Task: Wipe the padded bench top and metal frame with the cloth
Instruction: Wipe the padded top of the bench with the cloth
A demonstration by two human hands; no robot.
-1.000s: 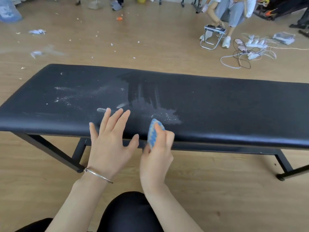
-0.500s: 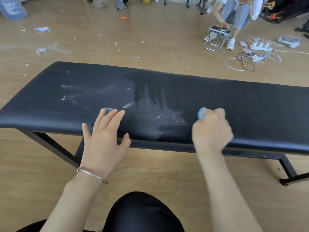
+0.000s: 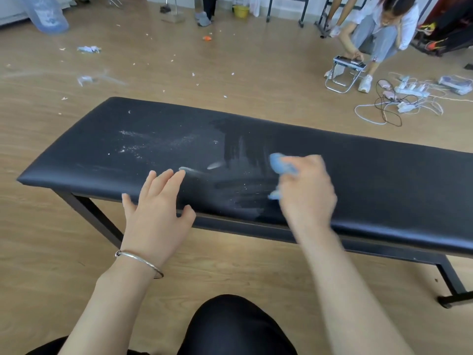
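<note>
Rightward and up onto the pad: since a second ago your right hand [image 3: 307, 193] has carried the crumpled light-blue cloth [image 3: 280, 163] from the front lip onto the black padded bench top [image 3: 384, 175]. Its fingers are curled round the cloth, blurred mid-stroke. Your left hand [image 3: 158, 208] has stayed put, fingers straight and spread, resting on the near edge.

You look to be midway through wiping the top. A cleaner, dark band lies just left of the cloth, but white powdery residue [image 3: 133, 147] covers the left part and smears show near the front edge. Next, probably stroke leftward across that dust, which means lifting your left hand clear. The black metal frame [image 3: 89, 213] appears untouched.
</note>
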